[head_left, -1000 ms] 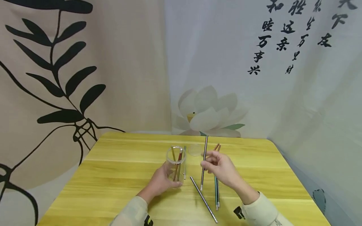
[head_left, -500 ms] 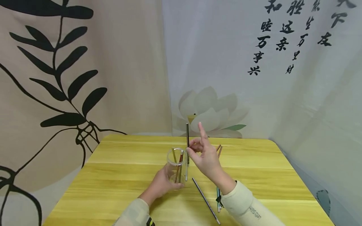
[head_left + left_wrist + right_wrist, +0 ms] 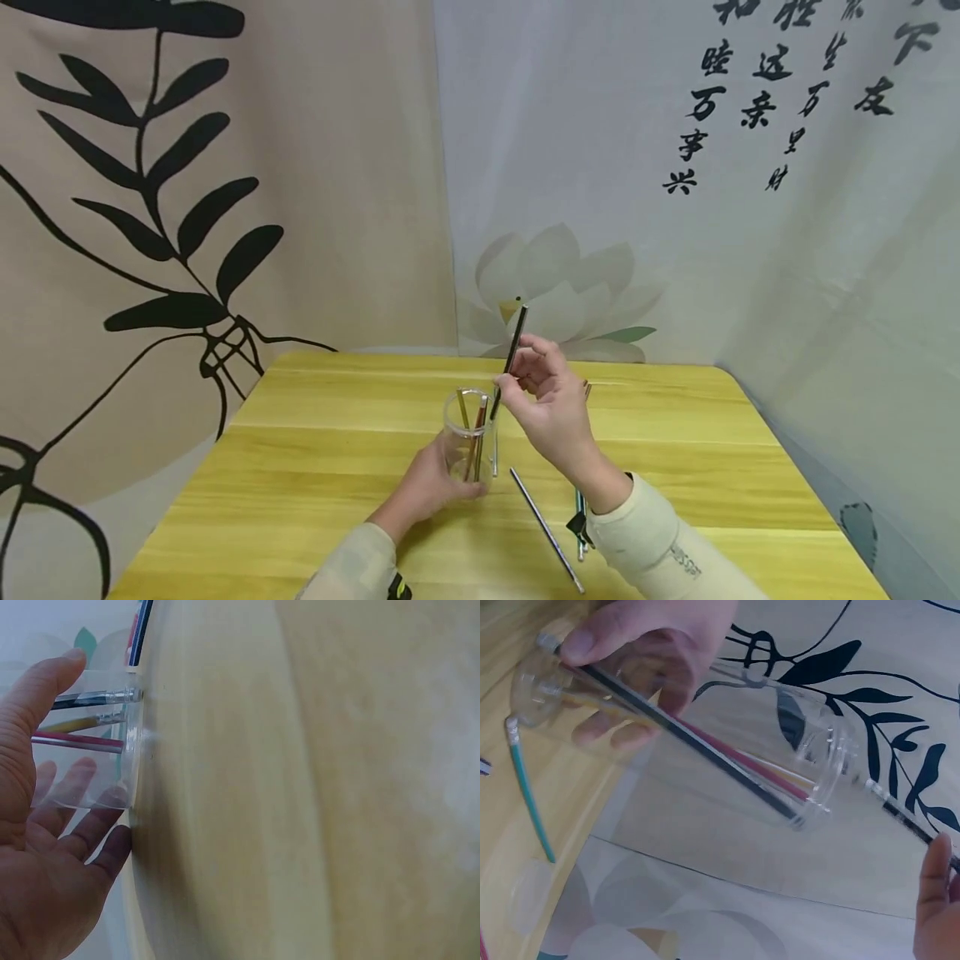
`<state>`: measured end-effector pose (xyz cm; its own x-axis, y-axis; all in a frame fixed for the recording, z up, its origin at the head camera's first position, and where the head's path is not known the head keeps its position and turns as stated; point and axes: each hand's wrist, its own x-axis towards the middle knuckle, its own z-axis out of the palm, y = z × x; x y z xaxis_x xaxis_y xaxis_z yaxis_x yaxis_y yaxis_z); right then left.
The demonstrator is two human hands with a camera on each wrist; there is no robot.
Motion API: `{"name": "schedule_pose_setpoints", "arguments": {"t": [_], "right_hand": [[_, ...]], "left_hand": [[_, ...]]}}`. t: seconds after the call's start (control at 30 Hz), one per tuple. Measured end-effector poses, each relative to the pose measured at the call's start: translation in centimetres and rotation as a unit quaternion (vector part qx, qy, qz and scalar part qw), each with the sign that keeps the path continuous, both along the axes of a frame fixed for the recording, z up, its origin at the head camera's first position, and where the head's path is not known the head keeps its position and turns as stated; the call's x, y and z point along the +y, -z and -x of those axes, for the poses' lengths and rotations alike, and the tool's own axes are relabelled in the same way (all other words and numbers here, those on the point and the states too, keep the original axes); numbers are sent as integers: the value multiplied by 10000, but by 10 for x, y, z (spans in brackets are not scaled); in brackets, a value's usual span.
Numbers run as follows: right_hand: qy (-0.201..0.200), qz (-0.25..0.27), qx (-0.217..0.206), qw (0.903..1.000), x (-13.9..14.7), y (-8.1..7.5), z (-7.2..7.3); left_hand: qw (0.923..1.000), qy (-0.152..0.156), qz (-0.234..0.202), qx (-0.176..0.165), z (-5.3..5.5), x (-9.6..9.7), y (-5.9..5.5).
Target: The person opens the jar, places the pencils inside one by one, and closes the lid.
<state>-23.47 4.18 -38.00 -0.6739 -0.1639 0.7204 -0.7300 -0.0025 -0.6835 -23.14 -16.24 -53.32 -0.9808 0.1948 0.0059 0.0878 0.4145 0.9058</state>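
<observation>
My left hand grips a clear plastic jar around its side. Inside the jar stand three pencils: a black one, a red one and a yellow one. Between thumb and fingers, my right hand pinches a dark pencil. It leans with its top to the right, and its lower, eraser-tipped end is right at the jar's rim. In the right wrist view that end points toward the mouth of the jar.
A striped pencil lies slantwise on the wooden table. More pencils lie partly under the right sleeve. A teal pencil and a clear round lid lie beyond the jar. A printed curtain hangs behind.
My right hand has moved left with the dark pencil, from the table's right side to the jar's rim. The pencil has gone from near upright to tilted. My left hand stays on the jar.
</observation>
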Motion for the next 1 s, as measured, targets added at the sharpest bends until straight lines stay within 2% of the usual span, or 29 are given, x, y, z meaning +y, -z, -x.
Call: {"name": "schedule_pose_setpoints", "arguments": {"t": [0.1, 0.17, 0.23, 0.33, 0.4, 0.5, 0.6, 0.7, 0.87, 1.0], "right_hand": [[94, 215, 172, 9996, -1, -3, -1], [60, 176, 212, 9996, -3, -2, 0], [-26, -136, 171, 9998, -5, 5, 2], [-30, -862, 186, 9961, -9, 24, 3], [105, -1251, 515, 9908, -11, 36, 4], [394, -1446, 1224, 9811, -14, 45, 4], [546, -1411, 1848, 9711, -17, 45, 5], [623, -1459, 2147, 9637, -16, 44, 4], [711, -1694, 2259, 9567, -13, 41, 4], [670, -1882, 2157, 9558, -12, 39, 4]], "left_hand": [[10000, 6, -39, 6, 0, 0, -1], [10000, 8, -51, 19, 0, 0, -1], [10000, 21, -85, 20, 0, -1, -1], [9998, 129, -158, -22, 0, -2, 1], [9996, 213, -187, -22, 0, -1, 2], [9995, 252, -174, 63, 1, -2, 3], [9996, 209, -141, 86, 0, -2, 2], [9996, 227, -154, 35, -2, -2, 1], [9994, 279, -179, 24, -2, -1, -1], [9995, 269, -161, 43, -1, -1, -1]]}}
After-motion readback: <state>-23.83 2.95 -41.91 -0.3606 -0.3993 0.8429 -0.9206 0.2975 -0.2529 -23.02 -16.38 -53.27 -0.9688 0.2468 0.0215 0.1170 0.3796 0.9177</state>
